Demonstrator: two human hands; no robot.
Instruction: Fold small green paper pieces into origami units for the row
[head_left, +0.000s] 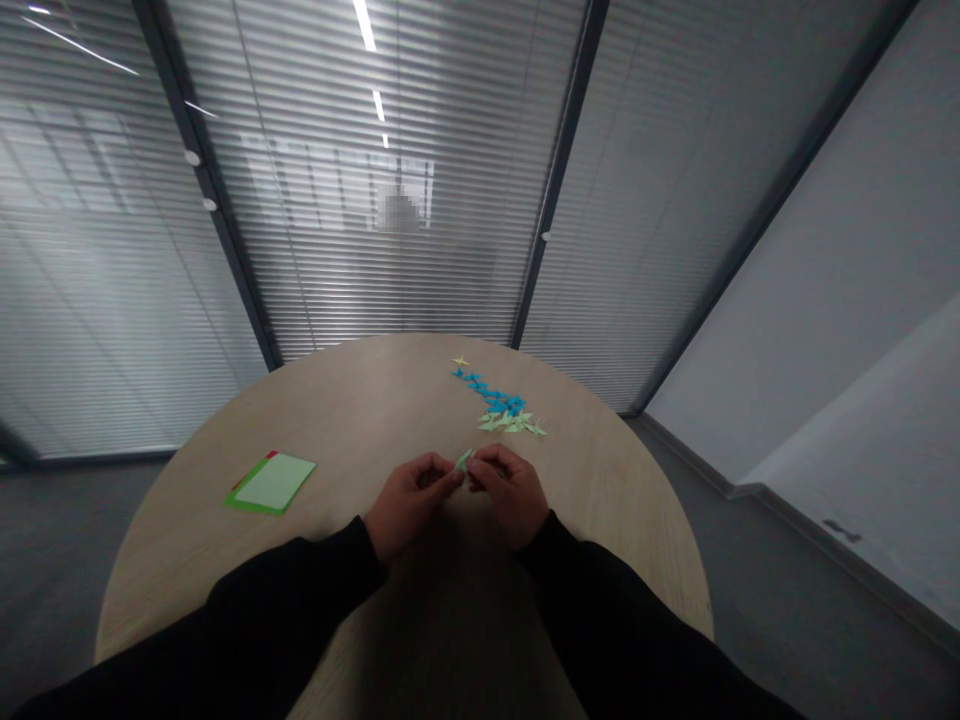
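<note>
Between the fingertips of both hands is a small folded piece of light green paper (464,461), held just above the table. My left hand (414,495) pinches it from the left, and my right hand (511,490) pinches it from the right. Fingers partly cover the paper, so its full shape is hidden. Just beyond the hands lie several pale green folded paper stars (514,423). Several blue paper stars (491,393) trail away from them toward the far edge, ending at a yellow paper star (460,361).
On the round wooden table (600,480), a stack of paper sheets (276,482) in pale green, green and red lies to the left. Glass panels with blinds (405,280) stand behind the table's far edge. A white wall (825,300) is on the right.
</note>
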